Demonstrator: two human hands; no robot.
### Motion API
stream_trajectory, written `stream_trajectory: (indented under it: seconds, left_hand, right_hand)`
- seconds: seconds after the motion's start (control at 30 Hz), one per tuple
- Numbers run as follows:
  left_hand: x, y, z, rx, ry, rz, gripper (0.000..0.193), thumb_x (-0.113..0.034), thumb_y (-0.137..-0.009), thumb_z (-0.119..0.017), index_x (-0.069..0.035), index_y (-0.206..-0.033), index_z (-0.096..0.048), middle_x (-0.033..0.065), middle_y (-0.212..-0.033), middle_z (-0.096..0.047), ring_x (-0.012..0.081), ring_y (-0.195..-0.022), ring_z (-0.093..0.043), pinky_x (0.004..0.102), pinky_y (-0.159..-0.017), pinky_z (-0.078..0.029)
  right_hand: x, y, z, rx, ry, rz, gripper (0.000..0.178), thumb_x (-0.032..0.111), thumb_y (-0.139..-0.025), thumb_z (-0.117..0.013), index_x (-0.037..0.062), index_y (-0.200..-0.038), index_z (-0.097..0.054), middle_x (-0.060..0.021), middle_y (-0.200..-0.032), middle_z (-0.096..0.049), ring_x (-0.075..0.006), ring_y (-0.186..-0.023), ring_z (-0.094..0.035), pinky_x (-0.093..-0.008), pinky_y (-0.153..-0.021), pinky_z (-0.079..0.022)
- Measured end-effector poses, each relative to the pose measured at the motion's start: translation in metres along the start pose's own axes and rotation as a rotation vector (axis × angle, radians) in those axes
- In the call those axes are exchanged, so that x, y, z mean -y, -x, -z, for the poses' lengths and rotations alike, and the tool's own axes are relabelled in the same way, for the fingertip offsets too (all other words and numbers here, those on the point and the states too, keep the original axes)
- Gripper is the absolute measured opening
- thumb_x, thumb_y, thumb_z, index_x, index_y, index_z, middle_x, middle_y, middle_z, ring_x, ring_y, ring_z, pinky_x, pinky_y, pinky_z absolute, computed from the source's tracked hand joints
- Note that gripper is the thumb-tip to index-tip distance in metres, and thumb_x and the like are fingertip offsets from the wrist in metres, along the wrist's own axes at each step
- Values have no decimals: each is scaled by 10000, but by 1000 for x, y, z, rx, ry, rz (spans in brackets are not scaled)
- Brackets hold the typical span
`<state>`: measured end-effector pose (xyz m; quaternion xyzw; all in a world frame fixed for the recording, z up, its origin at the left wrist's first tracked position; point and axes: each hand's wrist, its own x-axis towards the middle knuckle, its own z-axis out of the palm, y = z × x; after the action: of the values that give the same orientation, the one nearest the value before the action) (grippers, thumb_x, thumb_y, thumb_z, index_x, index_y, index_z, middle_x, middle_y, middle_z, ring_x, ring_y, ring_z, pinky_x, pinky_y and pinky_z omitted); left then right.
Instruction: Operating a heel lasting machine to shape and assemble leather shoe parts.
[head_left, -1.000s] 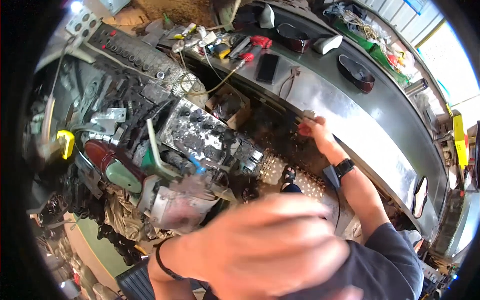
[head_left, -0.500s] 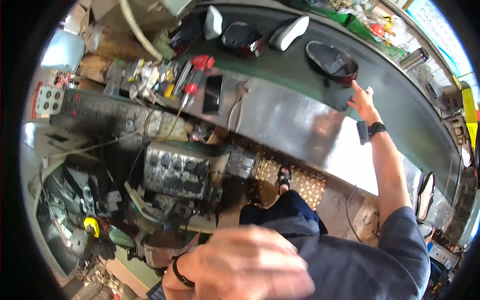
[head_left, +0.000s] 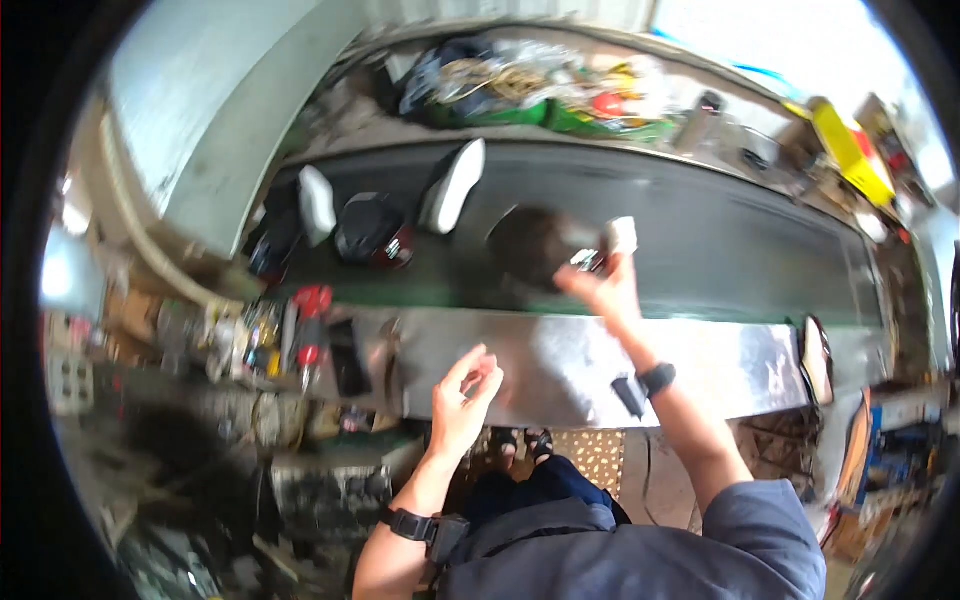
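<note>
My right hand (head_left: 608, 290) is over the conveyor belt (head_left: 720, 250), thumb and fingers around the near right end of a dark shoe (head_left: 530, 245) with a glossy part. Motion smears the shoe, and its far outline is hard to make out. A white patch, perhaps a wrap, shows at my right fingertips. My left hand (head_left: 465, 400) hovers over the metal ledge (head_left: 540, 350) along the belt's near edge, fingers loosely curved, thumb apart, nothing in it. Left of the held shoe, a white-soled shoe (head_left: 458, 190), a dark red shoe (head_left: 375, 232) and another white-soled shoe (head_left: 317, 205) rest on the belt.
A phone (head_left: 349, 358) lies on the ledge's left part, beside a red tool (head_left: 312, 300) and cluttered small items. One more shoe (head_left: 817, 358) stands at the right end. Behind the belt are green bags of scraps (head_left: 590, 115), a metal flask (head_left: 699, 122) and a yellow box (head_left: 850, 150).
My right hand has reached the dark shoe and closed on it. My left hand has swung from close below the camera out to the ledge. The view has turned and shifted.
</note>
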<state>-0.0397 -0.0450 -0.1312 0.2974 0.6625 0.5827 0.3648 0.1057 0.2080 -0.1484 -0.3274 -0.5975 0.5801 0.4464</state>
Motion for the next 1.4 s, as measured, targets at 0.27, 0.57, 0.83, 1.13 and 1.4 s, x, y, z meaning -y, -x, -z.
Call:
stream_trajectory:
  seconds: [0.27,0.57,0.83,1.13,1.4]
  left_hand:
    - [-64,-33,-74,560,760,532,348,-211,-1061,-524,-31,-1345,-612,112,-1249,-703,318,-1098,-680,484,-964,-562]
    - [-44,-44,-106,824,639,392,666,-550,-1006,-559,-22,-1412,-559,156,-1396,-599,335,-1297,-559,480,-1134,-424]
    - [-102,-73,-112,1058,366,351,751,-620,-985,-560,7,-1400,-561,239,-1331,-643,413,-1219,-617,517,-1050,-481]
    - [-113,-87,-110,1006,-18,198,720,-607,-1027,-508,-3,-1416,-551,208,-1380,-615,345,-1281,-580,480,-1118,-429]
    - [-68,-74,-168,217,198,-51,530,-431,-1045,-560,70,-1187,-664,243,-1042,-717,344,-877,-727,442,-743,-605]
  right_hand:
    - [87,144,-6,251,275,90,809,149,-803,-823,11,-1487,-414,-185,-1089,-658,-261,-1043,-679,-389,-877,-557]
    - [62,171,26,-125,358,90,499,385,-876,-850,-9,-1095,-636,-177,-886,-688,-256,-802,-656,-403,-715,-541]
    - [118,198,27,-31,560,391,429,161,-838,-830,-44,-1056,-523,-308,-787,-619,-529,-784,-612,-538,-675,-485]
    - [94,197,73,-155,499,424,384,219,-864,-838,-7,-1044,-585,-242,-802,-639,-383,-712,-625,-481,-634,-476]
    - [67,150,38,-24,219,119,494,407,-923,-792,-26,-1127,-670,-164,-988,-755,-175,-858,-699,-326,-729,-556]
